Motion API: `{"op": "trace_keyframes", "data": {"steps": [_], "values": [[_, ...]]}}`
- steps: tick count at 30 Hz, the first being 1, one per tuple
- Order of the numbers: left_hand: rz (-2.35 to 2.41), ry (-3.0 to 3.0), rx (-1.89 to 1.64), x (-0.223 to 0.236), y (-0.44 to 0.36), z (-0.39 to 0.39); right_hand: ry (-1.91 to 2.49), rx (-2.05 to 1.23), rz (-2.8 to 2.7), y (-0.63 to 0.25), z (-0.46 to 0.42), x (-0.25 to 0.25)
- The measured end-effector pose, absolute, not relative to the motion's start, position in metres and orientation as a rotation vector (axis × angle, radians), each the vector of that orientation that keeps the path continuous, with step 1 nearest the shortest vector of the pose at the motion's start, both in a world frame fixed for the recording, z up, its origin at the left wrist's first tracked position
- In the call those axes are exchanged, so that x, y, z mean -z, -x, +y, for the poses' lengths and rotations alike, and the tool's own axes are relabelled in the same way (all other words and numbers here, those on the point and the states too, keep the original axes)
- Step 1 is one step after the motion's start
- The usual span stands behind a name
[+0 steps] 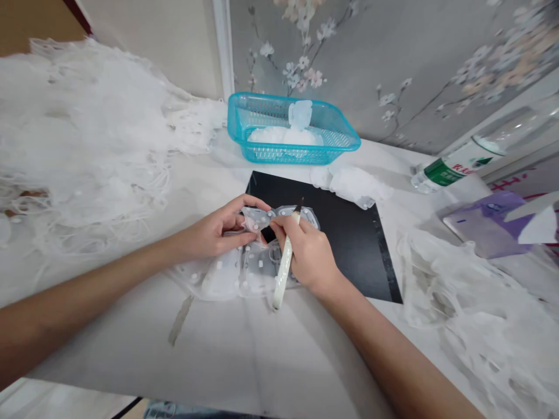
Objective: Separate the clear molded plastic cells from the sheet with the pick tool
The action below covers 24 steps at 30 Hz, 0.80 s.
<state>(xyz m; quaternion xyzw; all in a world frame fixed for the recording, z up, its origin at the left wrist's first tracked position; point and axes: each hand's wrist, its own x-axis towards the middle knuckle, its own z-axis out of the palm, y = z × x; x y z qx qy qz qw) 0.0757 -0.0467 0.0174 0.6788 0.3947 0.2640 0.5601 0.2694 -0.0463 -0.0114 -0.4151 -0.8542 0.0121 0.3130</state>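
My left hand [218, 230] is closed on the upper edge of a translucent moulded plastic sheet [222, 276], which has small white dots and shaped pockets. Across from it, my right hand [308, 250] grips a slim white-handled tool [283, 270] with a dark pointed tip; whether it is a brush or a blade I cannot tell. That tip points up and away from me. The right thumb and fingertips also meet the sheet beside a gap in it. Part of the sheet rests over a black board [358, 250], and the fingers hide some of it.
Behind the board stands a blue plastic basket [292, 154] with white translucent pieces inside. More translucent pieces [356, 183] lie at the board's far edge. Piles of clear scrap [87, 116] fill the left and scrap strips [489, 326] the right, near a water bottle [454, 169] and purple tissue pack [489, 224].
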Motion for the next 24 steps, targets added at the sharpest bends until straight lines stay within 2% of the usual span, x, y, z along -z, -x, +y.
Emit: {"op": "trace_keyframes", "data": {"steps": [12,19,24], "values": [[0.935,-1.642,-0.617,-0.0144,-0.0725,-0.0428,1.222,-0.104,-2.118,-0.2685,-0.0451,0.0093],[0.927,-1.545,-0.595,-0.0126,-0.0735,-0.0468,0.84,-0.015,-2.423,-0.2712,-0.047,0.0099],[0.875,-1.502,-0.579,-0.0119,-0.0737,-0.0476,0.79,0.055,-2.483,-0.2724,-0.0473,0.0103]]}}
